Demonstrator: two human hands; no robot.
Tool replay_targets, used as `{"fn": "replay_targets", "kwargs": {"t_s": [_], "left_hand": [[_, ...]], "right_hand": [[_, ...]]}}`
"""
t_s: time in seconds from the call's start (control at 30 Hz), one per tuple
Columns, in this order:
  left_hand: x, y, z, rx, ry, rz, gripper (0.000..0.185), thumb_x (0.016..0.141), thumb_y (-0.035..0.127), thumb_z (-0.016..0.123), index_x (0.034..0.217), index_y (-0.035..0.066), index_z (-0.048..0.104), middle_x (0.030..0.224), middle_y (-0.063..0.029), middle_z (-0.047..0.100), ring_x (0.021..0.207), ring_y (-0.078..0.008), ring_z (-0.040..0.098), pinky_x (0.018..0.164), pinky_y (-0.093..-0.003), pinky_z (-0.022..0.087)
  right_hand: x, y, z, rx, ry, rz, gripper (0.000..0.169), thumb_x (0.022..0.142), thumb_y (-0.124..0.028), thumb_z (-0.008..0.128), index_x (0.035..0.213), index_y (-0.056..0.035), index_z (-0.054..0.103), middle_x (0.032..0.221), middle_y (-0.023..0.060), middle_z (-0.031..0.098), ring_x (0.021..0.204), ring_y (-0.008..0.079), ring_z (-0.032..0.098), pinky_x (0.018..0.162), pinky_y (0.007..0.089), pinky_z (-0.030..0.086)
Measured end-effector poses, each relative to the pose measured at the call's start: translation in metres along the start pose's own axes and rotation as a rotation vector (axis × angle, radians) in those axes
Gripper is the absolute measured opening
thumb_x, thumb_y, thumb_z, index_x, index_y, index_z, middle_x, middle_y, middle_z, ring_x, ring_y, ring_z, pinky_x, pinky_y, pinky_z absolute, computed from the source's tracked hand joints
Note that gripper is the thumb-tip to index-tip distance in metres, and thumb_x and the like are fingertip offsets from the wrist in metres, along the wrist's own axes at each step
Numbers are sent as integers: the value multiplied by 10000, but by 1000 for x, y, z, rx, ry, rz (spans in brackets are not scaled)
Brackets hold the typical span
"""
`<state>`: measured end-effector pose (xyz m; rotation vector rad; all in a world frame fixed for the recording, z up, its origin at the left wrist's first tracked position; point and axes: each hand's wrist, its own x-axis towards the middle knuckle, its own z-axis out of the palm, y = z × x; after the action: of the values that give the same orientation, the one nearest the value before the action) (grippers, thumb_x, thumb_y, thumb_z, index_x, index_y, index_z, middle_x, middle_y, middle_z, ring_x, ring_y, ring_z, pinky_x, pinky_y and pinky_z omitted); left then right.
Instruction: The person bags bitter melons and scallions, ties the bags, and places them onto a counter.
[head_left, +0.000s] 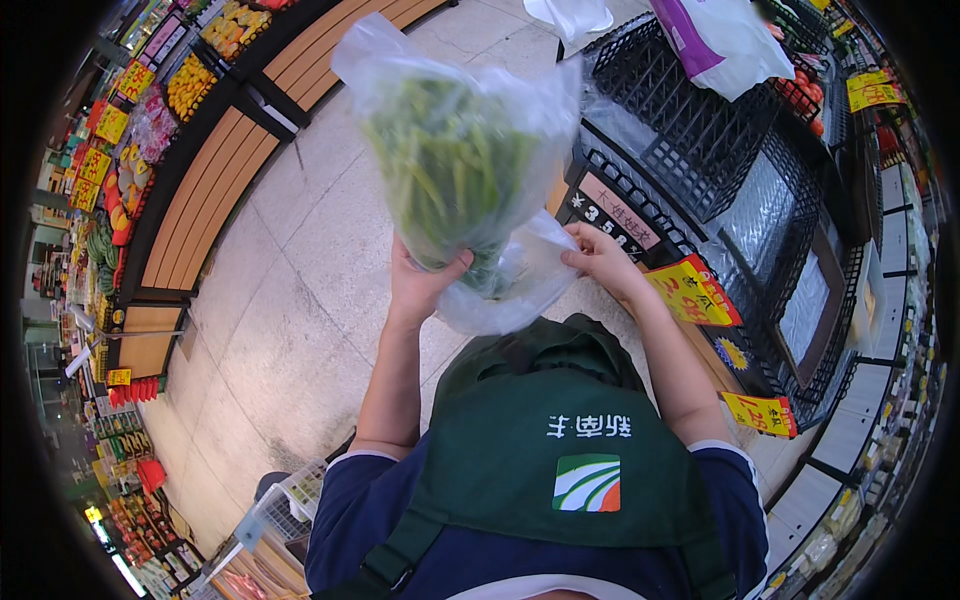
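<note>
A clear plastic bag of leafy green vegetables (454, 161) is held up before me, its stems or leaves packed upright and slightly blurred. My left hand (427, 281) grips the lower part of the bundle, thumb across its front. With my right hand (596, 255) I pinch the edge of a loose, clear plastic bag (517, 289), which hangs open around the lower end of the bundle. Whether this loose plastic is a second bag or part of the same one, I cannot tell.
To the right stand a black display stand with an empty-looking black plastic crate (675, 112) and price signs (694, 291). A white and purple plastic bag (720, 45) lies at the top right. Wood-slatted produce stands (206, 199) curve along the left. A wire shopping cart (300, 499) is behind at lower left.
</note>
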<state>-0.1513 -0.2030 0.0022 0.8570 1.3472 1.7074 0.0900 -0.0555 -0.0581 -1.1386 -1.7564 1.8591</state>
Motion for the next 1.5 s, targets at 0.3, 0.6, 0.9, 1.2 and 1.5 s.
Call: {"fn": "replay_targets", "kwargs": {"t_s": [0.3, 0.6, 0.9, 1.2, 1.5], "left_hand": [[-13, -60, -39, 136, -229, -226, 641, 703, 68, 763, 1281, 50, 485, 1204, -76, 550, 1142, -187, 512, 994, -338, 394], [-44, -102, -54, 198, -333, -70, 292, 883, 48, 538, 1173, 55, 511, 1138, -82, 565, 1087, -175, 533, 954, -327, 425], [-37, -158, -46, -718, -515, -983, 408, 913, 272, 519, 1264, 65, 484, 1225, -139, 542, 1148, -271, 527, 987, -414, 431], [-117, -155, 106, -592, -1079, -1697, 439, 951, 318, 457, 1309, 64, 458, 1249, -158, 540, 1171, -289, 514, 992, -436, 430], [-204, -147, 176, -334, -1192, -1485, 449, 934, 309, 482, 1309, 64, 460, 1261, -152, 535, 1173, -292, 514, 995, -443, 425]], "right_hand": [[-69, -87, -1, 551, 169, -115, 117, 869, -69, 607, 978, -66, 564, 887, 3, 627, 749, 74, 591, 654, 216, 489], [-138, -93, 28, 383, 493, -327, 173, 853, 22, 551, 1011, -40, 514, 854, 21, 567, 693, 52, 548, 484, 203, 501], [-212, -85, 68, 540, 611, -383, 152, 826, 53, 554, 954, -30, 553, 837, -11, 536, 733, 41, 497, 690, 173, 383], [-264, -101, 72, 43, 484, -497, 347, 821, 16, 550, 1167, -8, 527, 1078, 99, 531, 1035, 169, 535, 830, 304, 465], [-434, -21, 45, -769, 945, -292, 576, 792, -180, 679, 1332, -128, 486, 1433, 164, 366, 1322, 367, 351, 1085, 486, 280]]}}
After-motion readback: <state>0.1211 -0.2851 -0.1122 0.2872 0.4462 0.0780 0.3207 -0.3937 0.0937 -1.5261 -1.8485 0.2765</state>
